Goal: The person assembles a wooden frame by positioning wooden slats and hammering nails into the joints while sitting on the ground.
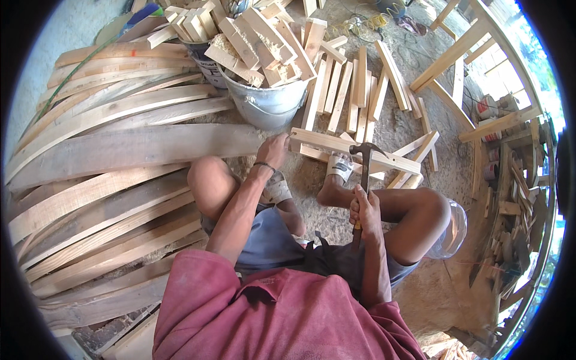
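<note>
My right hand (366, 211) is wrapped round the handle of a claw hammer (365, 157), which stands upright with its head over a squared wooden strip (327, 141). That strip runs left to right past my feet, its right part lying over other pieces. At its left end is my left hand (274, 150), fingers closed and touching or nearly touching the wood. A small dark spot shows beside the fingertips; whether it is a nail or a hole is too small to tell. What the left fingers pinch is hidden. My sandalled right foot (339, 169) rests against the strip's near side.
Long curved planks (138, 147) are stacked on the left. A grey bucket (264, 105) full of wood offcuts stands ahead, a darker bucket (210, 67) behind it. Loose strips (359, 90) cover the floor beyond. A wooden frame (453, 54) and a clear plastic container (450, 231) are on the right.
</note>
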